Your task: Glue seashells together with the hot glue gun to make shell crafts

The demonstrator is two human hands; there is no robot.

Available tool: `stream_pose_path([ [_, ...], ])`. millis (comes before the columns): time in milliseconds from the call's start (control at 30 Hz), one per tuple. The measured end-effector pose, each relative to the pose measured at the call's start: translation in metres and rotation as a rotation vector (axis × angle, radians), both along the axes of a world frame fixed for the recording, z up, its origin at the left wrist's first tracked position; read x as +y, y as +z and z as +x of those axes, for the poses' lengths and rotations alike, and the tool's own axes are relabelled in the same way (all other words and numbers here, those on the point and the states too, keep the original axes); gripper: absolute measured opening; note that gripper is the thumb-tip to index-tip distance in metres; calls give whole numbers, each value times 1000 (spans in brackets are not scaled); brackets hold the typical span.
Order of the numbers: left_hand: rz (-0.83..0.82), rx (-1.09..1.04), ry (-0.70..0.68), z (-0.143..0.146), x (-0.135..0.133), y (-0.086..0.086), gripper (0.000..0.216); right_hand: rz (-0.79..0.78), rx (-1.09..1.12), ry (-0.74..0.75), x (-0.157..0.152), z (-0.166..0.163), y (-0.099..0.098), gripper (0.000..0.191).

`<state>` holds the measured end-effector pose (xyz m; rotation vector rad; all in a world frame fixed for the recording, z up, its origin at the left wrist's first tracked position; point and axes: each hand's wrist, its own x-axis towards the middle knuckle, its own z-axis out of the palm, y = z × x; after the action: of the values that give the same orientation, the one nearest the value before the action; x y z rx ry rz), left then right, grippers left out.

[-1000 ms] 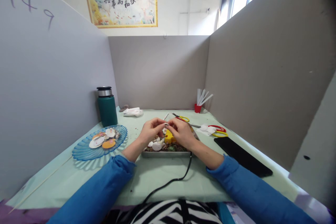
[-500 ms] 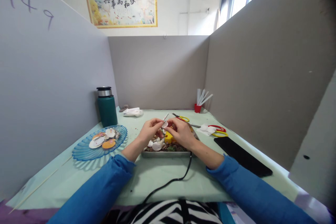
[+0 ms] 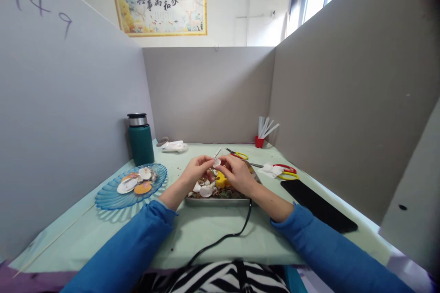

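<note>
Both my hands meet above a metal tray (image 3: pixel 216 201) of shells and small stones. My left hand (image 3: pixel 196 171) and my right hand (image 3: pixel 237 173) pinch one small pale shell (image 3: pixel 216 162) between their fingertips. A yellow tool (image 3: pixel 221 180) with a black cord (image 3: pixel 220 238) lies in the tray under my right hand. White shells (image 3: pixel 205 189) lie in the tray just below my left hand.
A blue glass plate (image 3: pixel 110 199) with painted shells sits at the left, a green flask (image 3: pixel 140 139) behind it. Scissors (image 3: pixel 285 170), a red cup of white sticks (image 3: pixel 259 140) and a black phone (image 3: pixel 318 204) lie at the right. Partition walls close three sides.
The small shell has turned between my fingertips and now shows its pale face. My hands have stayed in place over the tray.
</note>
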<state>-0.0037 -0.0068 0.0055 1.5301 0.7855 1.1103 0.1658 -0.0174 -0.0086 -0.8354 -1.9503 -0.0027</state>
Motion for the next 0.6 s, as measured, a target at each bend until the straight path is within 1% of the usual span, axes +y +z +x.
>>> stream_pose_path([
  [233,-16,7,-6,0,0,0,32,-7,-12,0,1,0,-2,20],
  [600,-13,19,1,1,1,-1,33,-22,-8,-6,3,1,-3,15],
])
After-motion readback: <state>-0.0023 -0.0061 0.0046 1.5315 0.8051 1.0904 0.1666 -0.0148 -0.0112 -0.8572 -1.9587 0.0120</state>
